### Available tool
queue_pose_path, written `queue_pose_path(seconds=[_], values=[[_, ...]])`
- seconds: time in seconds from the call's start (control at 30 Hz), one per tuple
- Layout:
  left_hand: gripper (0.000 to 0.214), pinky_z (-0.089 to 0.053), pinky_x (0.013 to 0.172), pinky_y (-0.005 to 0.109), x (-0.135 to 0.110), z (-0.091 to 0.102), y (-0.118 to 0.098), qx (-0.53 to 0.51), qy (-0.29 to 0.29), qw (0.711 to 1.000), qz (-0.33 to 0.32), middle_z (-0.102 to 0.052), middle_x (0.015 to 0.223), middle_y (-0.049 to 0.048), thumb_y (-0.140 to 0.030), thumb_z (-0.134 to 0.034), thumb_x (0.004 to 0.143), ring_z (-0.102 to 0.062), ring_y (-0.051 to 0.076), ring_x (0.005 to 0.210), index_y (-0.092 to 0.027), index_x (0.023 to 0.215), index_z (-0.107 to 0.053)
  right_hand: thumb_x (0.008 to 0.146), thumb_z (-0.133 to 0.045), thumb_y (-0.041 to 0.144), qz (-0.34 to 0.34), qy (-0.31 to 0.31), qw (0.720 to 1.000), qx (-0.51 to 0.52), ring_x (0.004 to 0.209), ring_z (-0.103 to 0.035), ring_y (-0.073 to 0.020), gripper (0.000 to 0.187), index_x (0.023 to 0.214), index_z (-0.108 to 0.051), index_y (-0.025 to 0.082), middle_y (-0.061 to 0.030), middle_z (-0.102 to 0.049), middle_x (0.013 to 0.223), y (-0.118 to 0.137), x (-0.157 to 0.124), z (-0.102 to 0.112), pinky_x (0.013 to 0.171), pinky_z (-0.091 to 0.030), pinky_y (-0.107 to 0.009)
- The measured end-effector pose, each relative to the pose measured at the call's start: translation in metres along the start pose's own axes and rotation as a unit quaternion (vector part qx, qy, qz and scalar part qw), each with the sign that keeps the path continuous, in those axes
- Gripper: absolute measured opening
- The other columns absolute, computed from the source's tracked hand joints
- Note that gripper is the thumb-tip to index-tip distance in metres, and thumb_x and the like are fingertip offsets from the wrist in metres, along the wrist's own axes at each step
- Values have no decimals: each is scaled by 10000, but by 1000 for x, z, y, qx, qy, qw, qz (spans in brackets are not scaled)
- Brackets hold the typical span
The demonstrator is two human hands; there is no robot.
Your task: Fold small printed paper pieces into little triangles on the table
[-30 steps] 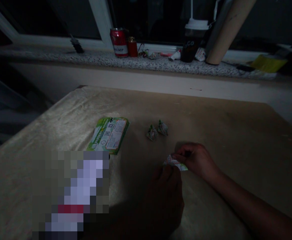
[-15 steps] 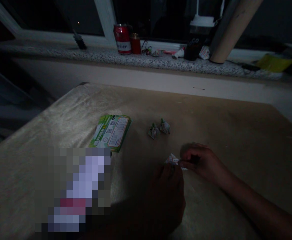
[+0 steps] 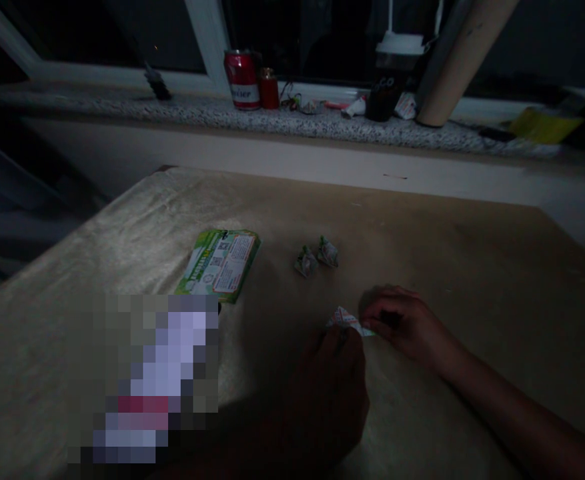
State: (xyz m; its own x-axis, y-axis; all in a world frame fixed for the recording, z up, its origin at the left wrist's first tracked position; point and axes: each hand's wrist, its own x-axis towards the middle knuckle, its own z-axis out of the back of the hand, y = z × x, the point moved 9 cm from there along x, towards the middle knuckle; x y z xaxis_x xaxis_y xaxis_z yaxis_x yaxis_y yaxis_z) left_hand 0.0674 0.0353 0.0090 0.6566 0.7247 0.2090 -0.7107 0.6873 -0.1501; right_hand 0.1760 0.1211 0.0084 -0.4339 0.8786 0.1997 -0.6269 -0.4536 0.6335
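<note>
A small piece of white printed paper (image 3: 345,320), folded to a point at its far side, lies low over the table between my hands. My left hand (image 3: 335,390), in deep shadow, presses its bent fingertips on the near edge of the paper and hides part of it. From the right, my right hand (image 3: 405,320) pinches the paper's right corner between thumb and fingers. Beyond them stand two small folded paper shapes (image 3: 306,261) with green tips, side by side. A green printed packet (image 3: 219,265) lies flat to the left.
A pixelated pale object (image 3: 172,360) lies near the packet on the cloth-covered table (image 3: 447,233). On the stone windowsill behind are a red drink can (image 3: 242,80), a red lighter-like container (image 3: 269,90), a lidded dark cup (image 3: 385,87), a cardboard tube (image 3: 465,67) and scraps.
My right fingers have shifted slightly at the paper's right corner, where a bit more of the paper shows. The whole view has drifted a little; the other things lie as before.
</note>
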Motion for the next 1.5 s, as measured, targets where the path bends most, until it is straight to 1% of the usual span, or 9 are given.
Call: queue_pose_path(seconds=[0.2, 0.37, 0.5, 0.6, 0.77, 0.93, 1.1, 1.3, 1.5], values=[[350, -497, 981, 476, -1, -1, 3, -21, 12, 1000, 9, -656, 1273, 137, -227, -546, 961, -588, 316, 1137, -82, 1259, -657, 886, -729, 230, -10, 15, 1000, -5, 723, -652, -186, 129, 759, -708, 226, -3, -709, 743, -6, -5, 5, 722, -477, -347], [370, -497, 1000, 459, -2, 5, 5, -42, -18, 999, 3, -674, 1268, 137, -260, -556, 976, -597, 301, 1140, -84, 1290, -644, 899, -738, 271, -8, 19, 999, 43, 909, -696, -222, 42, 918, -734, 234, -53, -752, 969, -6, -12, 7, 804, -533, -366], [395, -492, 1026, 466, 0, 9, 6, -50, -30, 998, 7, -666, 1295, 162, -265, -564, 978, -598, 305, 1151, -61, 1310, -627, 915, -738, 295, 7, -10, 998, -59, 1060, -670, -277, 161, 1074, -740, 271, -71, -719, 1100, 6, -20, 5, 945, -474, -480], [320, -509, 1020, 449, 1, 13, 12, -91, -49, 994, 19, -666, 1267, 161, -225, -527, 993, -607, 289, 1131, -73, 1249, -646, 928, -712, 236, 17, -9, 997, -77, 1170, -621, -294, 192, 1112, -728, 288, -80, -682, 1193, 15, -21, -1, 979, -447, -501], [298, -541, 973, 405, 0, 17, 42, -143, -71, 984, 74, -657, 1203, 122, -120, -468, 999, -602, 245, 1082, -132, 1244, -637, 923, -708, 200, 13, -5, 998, -62, 1196, -601, -292, 139, 1037, -725, 278, -72, -673, 1189, 18, -19, -4, 996, -433, -497], [169, -523, 962, 496, -1, 17, 72, -131, -14, 977, 165, -652, 1119, 103, -205, -600, 953, -590, 281, 1050, -152, 1089, -687, 914, -706, 201, 11, -11, 998, -66, 1205, -595, -294, 151, 1040, -719, 283, -68, -674, 1195, 18, -19, -3, 997, -433, -498], [154, -511, 962, 486, 1, 15, 76, -151, 11, 973, 175, -651, 1124, 91, -178, -613, 939, -583, 279, 1062, -161, 1068, -697, 916, -673, 204, 18, -12, 996, -84, 1265, -577, -311, 253, 1157, -706, 271, -96, -660, 1271, 23, -20, -6, 1036, -444, -511], [197, -498, 976, 444, 0, 12, 75, -204, -14, 963, 173, -643, 1130, 67, -129, -597, 937, -578, 245, 1068, -189, 1102, -687, 912, -684, 243, 36, -13, 995, -91, 1309, -567, -335, 365, 1275, -672, 267, -117, -653, 1341, 28, -18, -7, 1060, -461, -536], [138, -490, 969, 451, 1, 14, 72, -231, 6, 957, 175, -686, 1045, 52, -114, -608, 934, -596, 245, 1014, -184, 1022, -687, 923, -680, 191, 47, -28, 998, -21, 1179, -646, -294, 264, 1176, -656, 265, -89, -732, 1182, 27, -16, -5, 1002, -500, -486]])
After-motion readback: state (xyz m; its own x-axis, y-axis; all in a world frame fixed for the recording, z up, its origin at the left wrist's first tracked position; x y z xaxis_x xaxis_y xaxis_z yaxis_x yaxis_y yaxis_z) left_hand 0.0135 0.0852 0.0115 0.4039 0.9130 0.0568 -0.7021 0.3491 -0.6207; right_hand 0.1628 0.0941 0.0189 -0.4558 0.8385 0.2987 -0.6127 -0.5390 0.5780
